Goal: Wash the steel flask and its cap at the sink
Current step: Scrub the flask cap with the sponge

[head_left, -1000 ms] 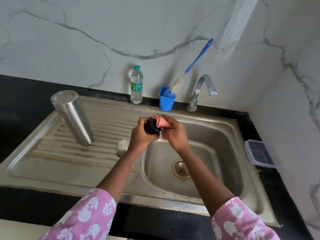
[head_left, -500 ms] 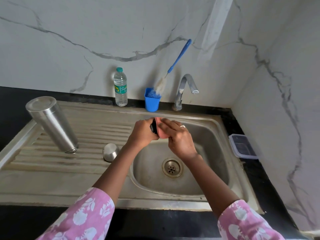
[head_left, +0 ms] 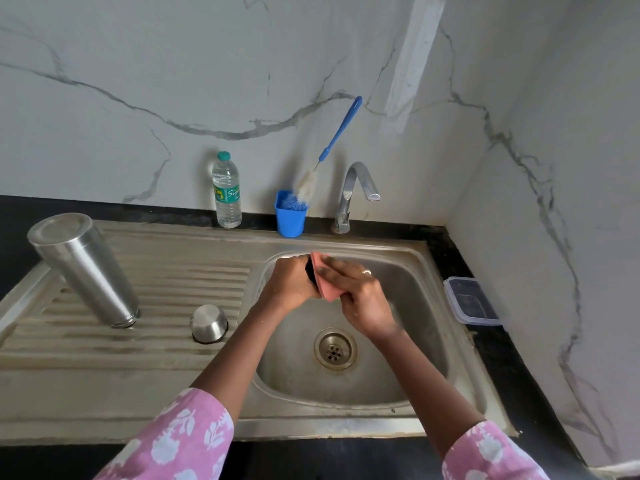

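Here, in the head view, we see the left hand (head_left: 291, 284) gripping the black cap (head_left: 309, 271) over the sink basin (head_left: 415, 306) near its far-left rim, and the right hand (head_left: 360, 299) holding a pink sponge (head_left: 323, 282) against it. The steel flask (head_left: 86, 268) stands mouth-down on the drainboard (head_left: 173, 282), well apart; a small steel cup (head_left: 209, 323) sits between. Below the hands the basin lies open around the drain (head_left: 335, 348).

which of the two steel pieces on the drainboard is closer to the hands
The small steel cup, mouth down just left of the basin. The tall steel flask stands much farther left.
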